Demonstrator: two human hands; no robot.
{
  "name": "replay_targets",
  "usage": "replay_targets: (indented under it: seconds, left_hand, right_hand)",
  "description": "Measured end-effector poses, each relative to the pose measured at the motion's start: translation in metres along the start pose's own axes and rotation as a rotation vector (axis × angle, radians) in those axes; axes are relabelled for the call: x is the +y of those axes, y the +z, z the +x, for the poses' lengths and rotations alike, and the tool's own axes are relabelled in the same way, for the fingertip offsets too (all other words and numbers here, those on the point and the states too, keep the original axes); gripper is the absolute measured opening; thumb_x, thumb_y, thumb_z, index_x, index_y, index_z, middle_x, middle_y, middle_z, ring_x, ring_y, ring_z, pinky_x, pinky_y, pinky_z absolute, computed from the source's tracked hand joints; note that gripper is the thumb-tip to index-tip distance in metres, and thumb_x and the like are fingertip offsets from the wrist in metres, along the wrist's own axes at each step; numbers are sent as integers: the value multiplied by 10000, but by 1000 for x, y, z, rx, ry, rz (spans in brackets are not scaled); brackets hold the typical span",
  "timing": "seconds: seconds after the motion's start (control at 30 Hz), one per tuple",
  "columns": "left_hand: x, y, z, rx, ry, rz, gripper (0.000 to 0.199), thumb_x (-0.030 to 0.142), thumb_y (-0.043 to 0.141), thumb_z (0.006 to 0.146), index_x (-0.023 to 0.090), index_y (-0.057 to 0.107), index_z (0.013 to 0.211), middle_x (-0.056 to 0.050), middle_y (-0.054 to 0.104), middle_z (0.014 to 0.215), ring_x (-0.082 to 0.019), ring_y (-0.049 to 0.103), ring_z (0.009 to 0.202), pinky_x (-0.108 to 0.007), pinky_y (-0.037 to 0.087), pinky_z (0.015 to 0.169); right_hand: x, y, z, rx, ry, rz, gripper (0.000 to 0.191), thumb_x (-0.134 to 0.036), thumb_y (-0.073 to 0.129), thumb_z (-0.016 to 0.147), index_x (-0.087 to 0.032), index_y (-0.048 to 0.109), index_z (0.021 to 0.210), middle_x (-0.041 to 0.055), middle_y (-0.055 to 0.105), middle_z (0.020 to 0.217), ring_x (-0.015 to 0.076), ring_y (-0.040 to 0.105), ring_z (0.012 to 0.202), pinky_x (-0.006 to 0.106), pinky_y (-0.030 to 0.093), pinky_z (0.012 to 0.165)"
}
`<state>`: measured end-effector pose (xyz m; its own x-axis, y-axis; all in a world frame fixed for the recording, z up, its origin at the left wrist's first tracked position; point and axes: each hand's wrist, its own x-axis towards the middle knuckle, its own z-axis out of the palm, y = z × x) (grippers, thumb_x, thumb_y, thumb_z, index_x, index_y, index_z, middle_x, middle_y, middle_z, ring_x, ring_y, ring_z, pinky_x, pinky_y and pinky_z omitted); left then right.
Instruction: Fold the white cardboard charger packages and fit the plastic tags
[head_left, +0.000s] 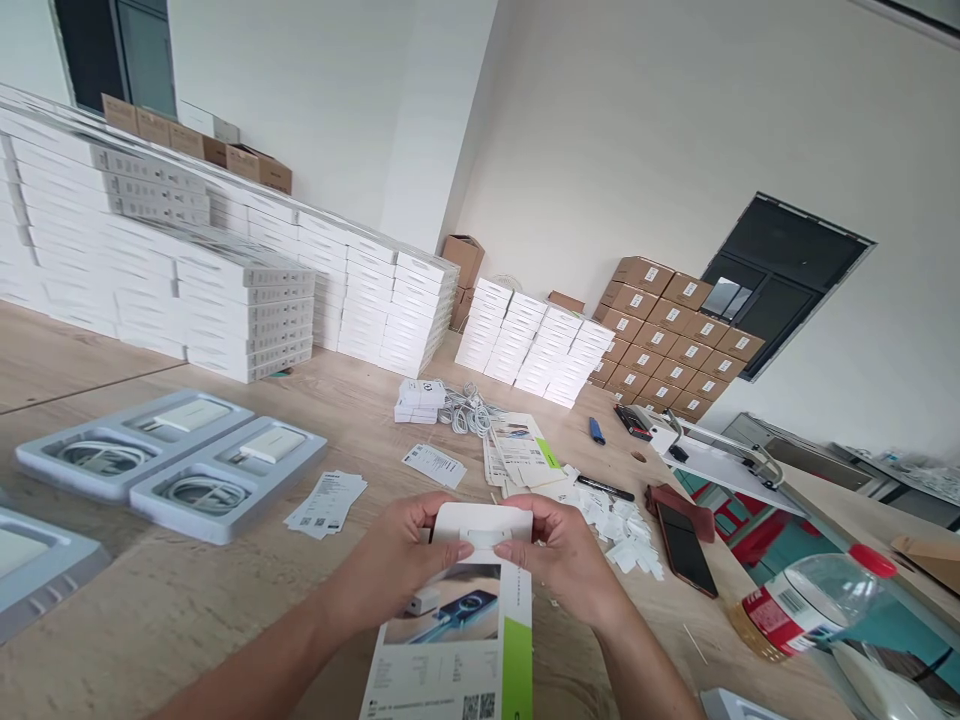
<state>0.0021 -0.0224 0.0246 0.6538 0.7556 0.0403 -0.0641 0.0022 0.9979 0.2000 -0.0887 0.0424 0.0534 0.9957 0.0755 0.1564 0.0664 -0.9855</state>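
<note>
Low in the middle is a piece of printed cardboard packaging (pixel 442 640), showing a phone charging picture, a green stripe and QR codes. My left hand (pixel 409 550) grips its upper left edge, and my right hand (pixel 559 555) its upper right. Both thumbs press on the white top flap (pixel 484 520), close to a small slot or strip. The fingers behind the card are hidden. Just beyond lie more printed packaging pieces (pixel 517 445), coiled white cables (pixel 469 408) and a small pile of white pieces (pixel 420 398). Leaflets (pixel 328 503) lie left of my left hand.
Grey trays (pixel 270 490) with chargers and cables sit at left. White boxes (pixel 247 300) are stacked behind, and brown cartons (pixel 667 345) stand farther back. At right are white scraps (pixel 626 535), a marker (pixel 606 488), a phone (pixel 686 550) and a red-capped bottle (pixel 814 605).
</note>
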Motion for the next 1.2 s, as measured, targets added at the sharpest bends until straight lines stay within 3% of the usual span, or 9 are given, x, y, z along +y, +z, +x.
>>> replay_targets:
  seconds: [0.17, 0.37, 0.57, 0.77, 0.87, 1.03, 1.1, 1.2]
  left_hand:
    - [-5, 1, 0, 14, 19, -12, 181, 339, 708, 734, 182, 660, 811, -2, 709, 741, -184, 654, 683, -249, 479, 600]
    - [-6, 2, 0, 25, 64, -18, 184, 350, 697, 770, 174, 691, 827, 1, 691, 710, -146, 599, 629, -232, 445, 570]
    - [-3, 2, -1, 46, 84, -23, 211, 374, 688, 776, 171, 717, 826, -13, 690, 716, -172, 608, 657, -265, 468, 606]
    - [-5, 3, 0, 21, 66, -40, 227, 384, 668, 798, 161, 707, 818, -28, 694, 739, -184, 621, 683, -274, 475, 628]
    - [-9, 3, 1, 17, 61, -69, 247, 377, 670, 802, 172, 701, 935, -22, 705, 771, -172, 622, 682, -268, 478, 634]
    - [-5, 2, -1, 44, -41, -139, 668, 354, 741, 733, 233, 502, 1346, 6, 714, 770, -182, 651, 669, -282, 488, 638]
    - [1, 1, -3, 44, -114, -266, 799, 367, 758, 701, 275, 417, 1418, 2, 726, 800, -219, 683, 719, -316, 501, 674]
    - [5, 0, -7, -31, -227, -556, 783, 650, 630, 700, 204, 540, 1337, -73, 742, 843, -322, 698, 857, -400, 506, 733]
  right_hand:
    - [1, 2, 0, 18, 7, 61, 374, -336, 856, 601, -189, 714, 913, -17, 680, 727, 138, 584, 641, 254, 475, 616]
    - [-2, 4, -1, -26, -5, 72, 239, -319, 824, 665, -178, 737, 837, -16, 680, 706, 123, 572, 610, 233, 460, 579]
    - [-3, 7, -2, 56, 35, 102, 295, -328, 867, 588, -176, 733, 802, -6, 696, 694, 135, 587, 587, 249, 472, 564]
    - [3, 4, 1, 85, 75, 120, 324, -328, 882, 551, -168, 680, 746, -38, 641, 599, 101, 523, 519, 219, 393, 500]
    - [5, 2, 1, 67, 70, 109, 319, -356, 862, 592, -162, 684, 771, -22, 664, 635, 108, 539, 546, 230, 403, 533]
    - [5, 0, 2, 51, 57, 79, 305, -407, 826, 649, -151, 695, 751, -5, 672, 621, 113, 537, 539, 233, 391, 537]
    - [6, -1, 3, 78, 40, 113, 303, -405, 830, 645, -153, 698, 747, 2, 680, 635, 119, 546, 549, 235, 395, 541]
    - [9, -2, 7, 176, -36, 239, 297, -408, 824, 657, -160, 707, 771, 7, 687, 660, 125, 555, 566, 243, 416, 557]
